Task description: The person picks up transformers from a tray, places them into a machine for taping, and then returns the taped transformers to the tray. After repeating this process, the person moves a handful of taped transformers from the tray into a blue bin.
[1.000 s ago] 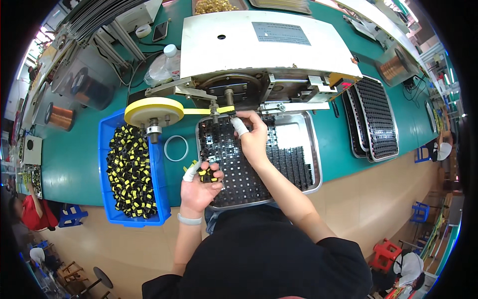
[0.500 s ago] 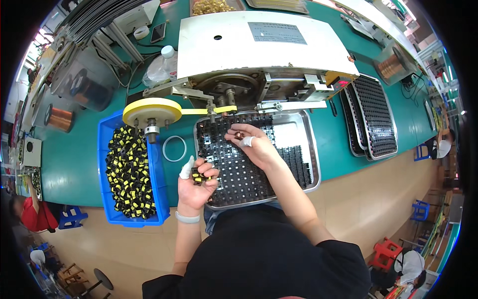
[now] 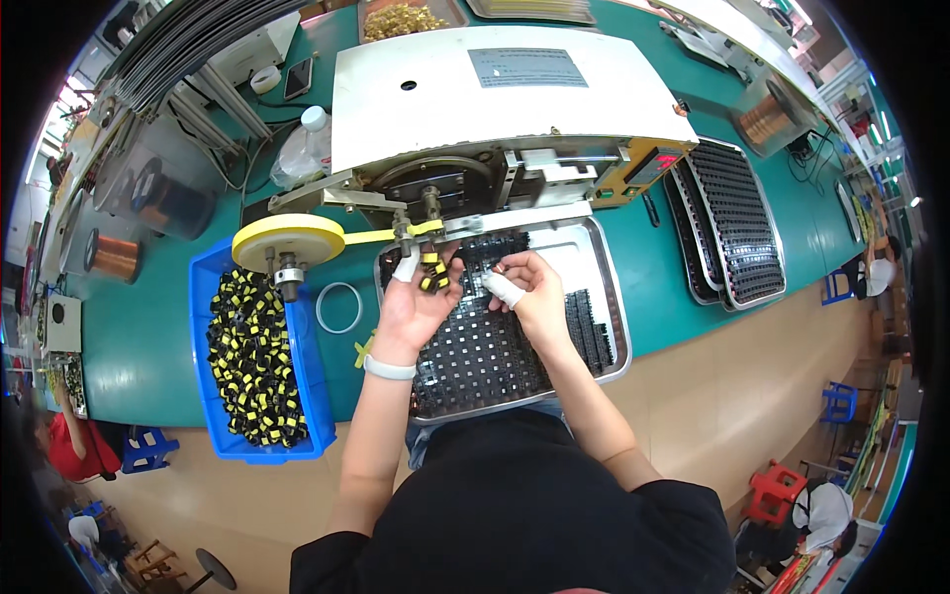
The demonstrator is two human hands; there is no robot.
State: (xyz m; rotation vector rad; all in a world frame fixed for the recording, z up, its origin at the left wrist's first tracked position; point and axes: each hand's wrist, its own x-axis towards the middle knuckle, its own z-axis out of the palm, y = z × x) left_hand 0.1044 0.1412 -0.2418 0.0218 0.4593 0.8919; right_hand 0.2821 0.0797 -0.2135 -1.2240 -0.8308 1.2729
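My left hand (image 3: 421, 305) is raised just under the tape head of the winding machine, with a white cover on one finger. Its fingers curl around several small black bobbins with yellow tape (image 3: 433, 272). Over the far part of the metal tray (image 3: 620, 327), my right hand (image 3: 534, 297) has thumb and fingertips pinched together. Something small and dark shows at those fingertips, too little of it to name. White wrap covers part of that hand too. Rows of black bobbins (image 3: 475, 361) fill much of the tray below both hands.
The white winding machine (image 3: 426, 109) stands across the far side, with a yellow tape roll (image 3: 287, 243) at its left. Left of the tray are a blue bin (image 3: 322, 396) of taped bobbins and a white ring (image 3: 339, 308). Stacked trays (image 3: 747, 228) lie at the right.
My left hand has moved up and right to the tape head, carrying its taped bobbins. My right hand has shifted right, its palm turned down from facing up with a copper-wound bobbin.
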